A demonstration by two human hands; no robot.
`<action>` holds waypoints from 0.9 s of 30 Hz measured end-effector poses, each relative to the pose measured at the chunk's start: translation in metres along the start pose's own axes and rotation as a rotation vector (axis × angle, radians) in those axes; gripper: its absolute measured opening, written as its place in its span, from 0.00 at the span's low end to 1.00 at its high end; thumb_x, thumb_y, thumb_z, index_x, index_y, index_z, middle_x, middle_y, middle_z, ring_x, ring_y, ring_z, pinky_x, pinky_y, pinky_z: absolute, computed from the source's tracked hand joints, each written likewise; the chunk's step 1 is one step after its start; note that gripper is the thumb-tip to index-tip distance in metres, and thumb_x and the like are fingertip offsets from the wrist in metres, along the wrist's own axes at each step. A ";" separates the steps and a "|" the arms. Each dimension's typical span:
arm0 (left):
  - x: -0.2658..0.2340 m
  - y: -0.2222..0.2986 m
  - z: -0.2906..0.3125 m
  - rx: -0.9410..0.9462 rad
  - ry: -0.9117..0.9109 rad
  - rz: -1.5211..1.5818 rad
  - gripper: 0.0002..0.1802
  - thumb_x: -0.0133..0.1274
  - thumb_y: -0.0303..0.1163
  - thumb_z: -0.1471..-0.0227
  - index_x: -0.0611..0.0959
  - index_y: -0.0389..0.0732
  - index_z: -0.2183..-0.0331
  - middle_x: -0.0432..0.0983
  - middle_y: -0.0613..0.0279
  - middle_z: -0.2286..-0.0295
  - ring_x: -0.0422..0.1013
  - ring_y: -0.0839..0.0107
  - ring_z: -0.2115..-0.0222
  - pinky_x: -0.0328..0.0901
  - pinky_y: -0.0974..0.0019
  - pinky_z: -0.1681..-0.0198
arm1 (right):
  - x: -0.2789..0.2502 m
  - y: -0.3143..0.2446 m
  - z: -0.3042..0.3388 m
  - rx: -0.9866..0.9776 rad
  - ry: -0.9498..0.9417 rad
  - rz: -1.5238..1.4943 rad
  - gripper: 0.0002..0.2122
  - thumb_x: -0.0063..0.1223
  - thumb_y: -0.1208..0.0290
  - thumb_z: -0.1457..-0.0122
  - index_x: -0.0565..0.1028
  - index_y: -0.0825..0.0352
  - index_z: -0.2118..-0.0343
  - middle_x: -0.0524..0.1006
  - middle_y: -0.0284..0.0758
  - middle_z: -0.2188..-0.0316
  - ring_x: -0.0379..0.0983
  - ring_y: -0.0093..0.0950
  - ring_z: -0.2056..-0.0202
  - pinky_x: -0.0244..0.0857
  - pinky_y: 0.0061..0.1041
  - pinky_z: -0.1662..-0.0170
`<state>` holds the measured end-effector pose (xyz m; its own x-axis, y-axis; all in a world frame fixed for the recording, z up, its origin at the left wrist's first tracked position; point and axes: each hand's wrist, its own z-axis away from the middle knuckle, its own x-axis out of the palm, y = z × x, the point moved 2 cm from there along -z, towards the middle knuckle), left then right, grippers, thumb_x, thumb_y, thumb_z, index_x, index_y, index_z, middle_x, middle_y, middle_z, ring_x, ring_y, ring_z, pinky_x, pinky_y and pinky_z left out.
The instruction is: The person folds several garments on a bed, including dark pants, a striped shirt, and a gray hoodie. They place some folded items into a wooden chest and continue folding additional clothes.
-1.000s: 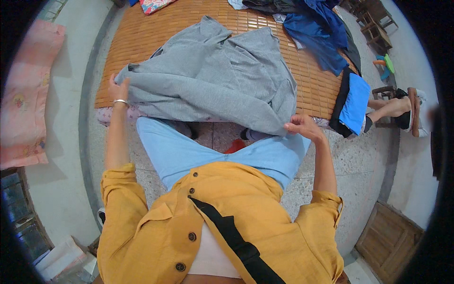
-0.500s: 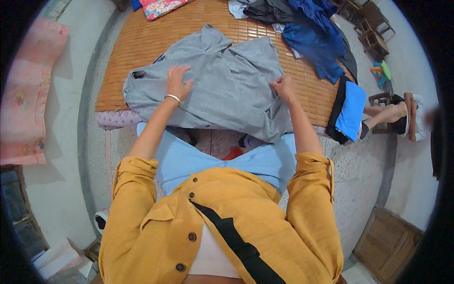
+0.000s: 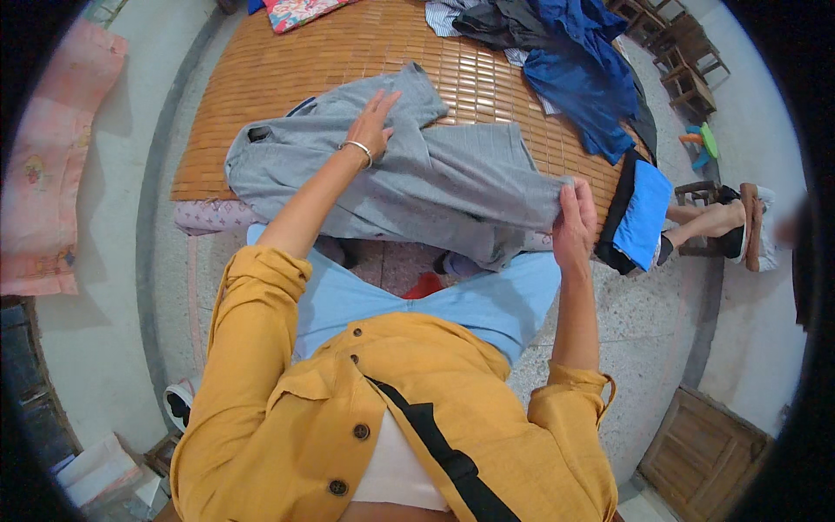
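Observation:
A grey shirt lies partly bunched near the front edge of the bamboo mat, its lower part hanging over that edge. My left hand rests on its upper middle with the fingers stretched out and apart. At the shirt's right end, my right hand pinches the cloth between thumb and fingers and holds it pulled out sideways. A small dark opening shows in the fabric at the far left. Folds hide part of the garment's shape.
The bamboo mat covers a bed. A folded bright blue garment with black cloth lies at its right edge. Dark blue clothes are heaped behind. A floral cloth lies far left. Another person's legs show at right, near wooden stools.
My right hand has moved right and towards me, drawing the shirt's right part out with it. My left hand has slid away from me and to the right, across the shirt.

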<state>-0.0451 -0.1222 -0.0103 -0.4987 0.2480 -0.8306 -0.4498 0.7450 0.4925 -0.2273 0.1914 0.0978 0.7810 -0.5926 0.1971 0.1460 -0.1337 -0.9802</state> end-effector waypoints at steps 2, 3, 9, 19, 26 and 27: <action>0.007 0.004 -0.005 -0.125 -0.153 0.109 0.34 0.55 0.38 0.56 0.64 0.50 0.47 0.62 0.52 0.50 0.61 0.53 0.52 0.56 0.57 0.48 | 0.003 -0.007 0.017 0.040 -0.045 -0.139 0.07 0.39 0.68 0.39 0.66 0.65 0.64 0.70 0.27 0.69 0.65 0.16 0.67 0.59 0.17 0.61; 0.005 0.014 -0.008 -0.280 -0.283 0.180 0.31 0.53 0.41 0.55 0.65 0.50 0.47 0.63 0.51 0.51 0.62 0.54 0.52 0.57 0.57 0.49 | 0.008 -0.011 0.024 0.053 -0.059 -0.167 0.07 0.39 0.69 0.39 0.66 0.65 0.63 0.70 0.27 0.67 0.66 0.17 0.66 0.59 0.17 0.59; 0.014 0.073 0.005 -0.205 -0.418 -0.310 0.28 0.49 0.53 0.55 0.75 0.47 0.55 0.71 0.54 0.60 0.68 0.56 0.58 0.63 0.59 0.55 | 0.030 -0.002 0.049 0.104 -0.072 -0.197 0.06 0.38 0.70 0.38 0.65 0.64 0.63 0.68 0.24 0.69 0.61 0.13 0.69 0.56 0.13 0.63; -0.017 0.008 -0.016 -0.422 -0.096 0.280 0.13 0.48 0.35 0.56 0.77 0.37 0.69 0.75 0.54 0.75 0.73 0.62 0.72 0.69 0.59 0.69 | 0.024 0.046 0.074 0.836 -0.075 -0.301 0.19 0.43 0.57 0.41 0.67 0.66 0.54 0.72 0.34 0.60 0.67 0.25 0.58 0.61 0.25 0.54; -0.156 -0.008 -0.027 -0.413 0.423 0.907 0.05 0.46 0.29 0.52 0.75 0.38 0.71 0.72 0.63 0.76 0.70 0.72 0.77 0.69 0.68 0.74 | 0.020 0.065 0.078 0.825 -0.262 -0.098 0.11 0.51 0.65 0.45 0.70 0.63 0.61 0.72 0.27 0.68 0.68 0.18 0.68 0.64 0.18 0.66; -0.177 -0.017 -0.029 -0.348 0.503 0.980 0.05 0.46 0.28 0.52 0.75 0.39 0.71 0.72 0.63 0.76 0.70 0.72 0.77 0.68 0.70 0.72 | 0.012 0.063 0.065 0.728 -0.269 -0.033 0.11 0.51 0.65 0.44 0.70 0.63 0.61 0.72 0.26 0.69 0.68 0.17 0.69 0.64 0.18 0.67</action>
<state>0.0293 -0.1966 0.1358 -0.9504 0.2924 0.1063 0.1521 0.1388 0.9786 -0.1693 0.2281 0.0375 0.8762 -0.3716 0.3070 0.4614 0.4625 -0.7571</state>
